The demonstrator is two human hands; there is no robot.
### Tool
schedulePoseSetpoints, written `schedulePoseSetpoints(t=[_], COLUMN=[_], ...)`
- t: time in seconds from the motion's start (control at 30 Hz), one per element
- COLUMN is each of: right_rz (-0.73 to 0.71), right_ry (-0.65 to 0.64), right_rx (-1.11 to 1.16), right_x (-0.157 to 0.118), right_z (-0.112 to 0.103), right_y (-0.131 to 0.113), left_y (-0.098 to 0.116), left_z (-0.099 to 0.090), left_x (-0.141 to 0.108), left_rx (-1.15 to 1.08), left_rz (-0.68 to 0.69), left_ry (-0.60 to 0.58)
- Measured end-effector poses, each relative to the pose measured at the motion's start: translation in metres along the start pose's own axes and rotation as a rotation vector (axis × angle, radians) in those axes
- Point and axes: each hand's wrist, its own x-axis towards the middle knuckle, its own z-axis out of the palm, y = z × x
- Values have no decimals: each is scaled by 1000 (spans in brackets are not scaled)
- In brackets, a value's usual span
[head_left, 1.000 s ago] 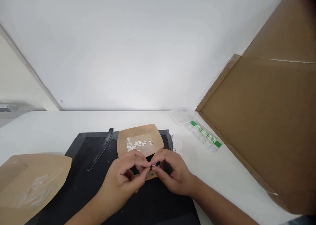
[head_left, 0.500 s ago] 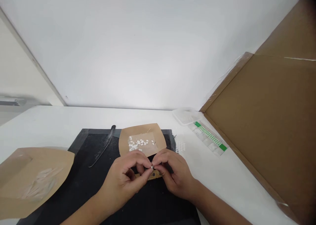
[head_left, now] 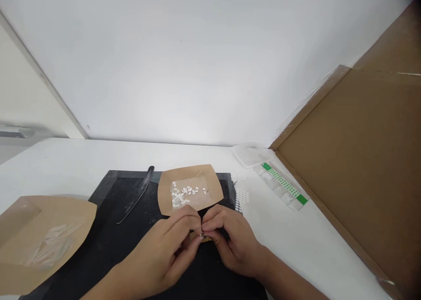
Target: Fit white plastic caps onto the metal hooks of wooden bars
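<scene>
My left hand (head_left: 171, 245) and my right hand (head_left: 232, 238) meet at their fingertips over a black mat (head_left: 131, 243). Both are pinched closed around one tiny item (head_left: 202, 233), too small to make out. Beneath the fingertips a yellowish strip (head_left: 206, 240) shows in part; the hands cover the rest of it. Just beyond them is a brown paper tray (head_left: 215, 190) with several small white oval pieces (head_left: 179, 197) inside.
A second brown tray (head_left: 13, 265) with clear plastic pieces (head_left: 52, 247) stands at the left. A thin black tool (head_left: 140, 194) lies on the mat. At the right are a clear lid (head_left: 248, 155), a green-striped plastic packet (head_left: 285, 183) and a cardboard panel (head_left: 362, 159).
Both hands have moved slightly down in the view, and the left fingers are curled more. Less of the yellowish strip shows. The view has shifted a little.
</scene>
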Motion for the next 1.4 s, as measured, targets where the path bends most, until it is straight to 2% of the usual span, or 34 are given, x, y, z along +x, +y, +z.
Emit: schedulePoseSetpoints(t=[0.17, 0.27, 0.37, 0.5, 0.67, 0.87, 0.97, 1.13, 1.4], right_rz=[-4, 78, 176, 129, 147, 217, 194, 224, 230], right_ry=[-44, -49, -33, -89, -2, -8, 22, -8, 3], right_rx=[-4, -31, -25, -42, 80, 71, 108, 172, 82], right_x=[1, 0, -1, 0, 0, 3, 2, 0, 0], right_z=[-2, -2, -3, -5, -3, -2, -1, 0, 1], right_y=[1, 1, 1, 2, -2, -11, -10, -9, -9], left_y=[-6, -8, -8, -8, -11, -11, -10, -8, -2], left_z=[1, 2, 2, 2, 6, 10, 11, 11, 10], left_x=[-1, -3, -3, -2, -2, -5, -6, -4, 0], left_rx=[173, 204, 197, 185, 76, -27, -37, -39, -14], left_rz=[72, 73, 49, 43, 42, 17, 29, 40, 48], left_ry=[-13, -5, -9, 4, 125, 176, 192, 219, 271])
